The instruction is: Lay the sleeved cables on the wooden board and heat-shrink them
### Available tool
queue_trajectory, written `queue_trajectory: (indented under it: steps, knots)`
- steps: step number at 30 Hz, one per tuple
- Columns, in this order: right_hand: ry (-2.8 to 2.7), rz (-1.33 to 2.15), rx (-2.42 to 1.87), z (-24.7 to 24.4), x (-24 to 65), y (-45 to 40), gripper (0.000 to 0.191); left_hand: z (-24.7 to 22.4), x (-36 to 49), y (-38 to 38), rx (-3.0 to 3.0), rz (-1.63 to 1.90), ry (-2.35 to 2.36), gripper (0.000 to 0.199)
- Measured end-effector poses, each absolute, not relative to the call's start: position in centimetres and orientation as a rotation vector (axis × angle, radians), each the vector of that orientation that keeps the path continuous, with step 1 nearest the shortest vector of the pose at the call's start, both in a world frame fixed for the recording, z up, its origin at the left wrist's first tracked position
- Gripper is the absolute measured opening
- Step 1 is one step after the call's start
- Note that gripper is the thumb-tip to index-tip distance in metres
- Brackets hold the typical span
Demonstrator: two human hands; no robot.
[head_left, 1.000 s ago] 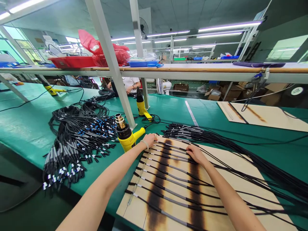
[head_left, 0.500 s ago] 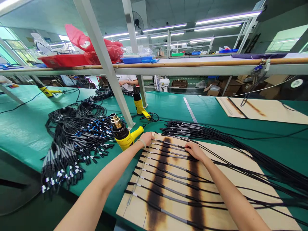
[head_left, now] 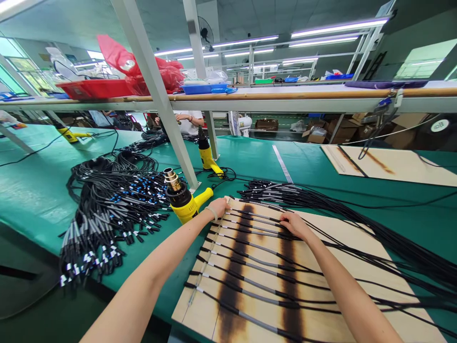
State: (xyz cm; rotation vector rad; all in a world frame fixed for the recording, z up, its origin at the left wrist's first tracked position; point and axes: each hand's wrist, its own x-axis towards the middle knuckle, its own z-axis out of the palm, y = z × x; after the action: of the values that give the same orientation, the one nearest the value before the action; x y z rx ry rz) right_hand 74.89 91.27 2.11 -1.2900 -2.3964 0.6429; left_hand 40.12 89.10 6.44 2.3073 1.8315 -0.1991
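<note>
A scorched wooden board (head_left: 264,295) lies on the green table, with several black and grey cables (head_left: 266,259) laid side by side across it. At the board's upper left corner is my left hand (head_left: 220,206), its fingers closed at the cable ends; what they pinch is too small to make out. My right hand (head_left: 293,224) is farther right, fingers pinched on one of the upper cables near the second dark burn band. A yellow heat gun (head_left: 185,206) stands upright just left of my left hand, nozzle up.
A cable pile (head_left: 117,190) covers the left of the green table (head_left: 250,157). Another bundle (head_left: 321,197) runs behind the board. A second heat gun (head_left: 207,157) stands near a grey post (head_left: 157,90). A second board (head_left: 403,164) lies back right. A person (head_left: 191,121) is across the table.
My right hand has slid a little to the right along the upper cables. My left hand has hardly moved. The person across the table has moved their hands.
</note>
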Motion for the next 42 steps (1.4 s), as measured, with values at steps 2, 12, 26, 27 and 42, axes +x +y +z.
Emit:
queue_trajectory:
  steps: [2, 12, 26, 27, 42]
  knots:
    - [-2.398, 0.641, -1.3, 2.1, 75.3, 91.3, 0.011, 6.7, 40.3, 89.0, 2.31, -0.264, 1.836, 0.034]
    - [-2.303, 0.702, -1.362, 1.6, 76.8, 91.8, 0.014, 7.9, 40.9, 88.1, 2.352, -0.392, 1.851, 0.039]
    - [-2.209, 0.329, -1.563, 0.3, 75.4, 93.7, 0.041, 8.2, 42.8, 90.4, 2.371, -0.261, 1.995, 0.043]
    - [-2.225, 0.309, -1.569, 0.4, 75.2, 93.6, 0.04, 8.0, 42.9, 90.6, 2.375, -0.265, 1.984, 0.044]
    - [-2.411, 0.1, -1.712, 2.3, 73.0, 92.4, 0.031, 7.4, 44.7, 91.6, 2.571, -0.349, 1.883, 0.027]
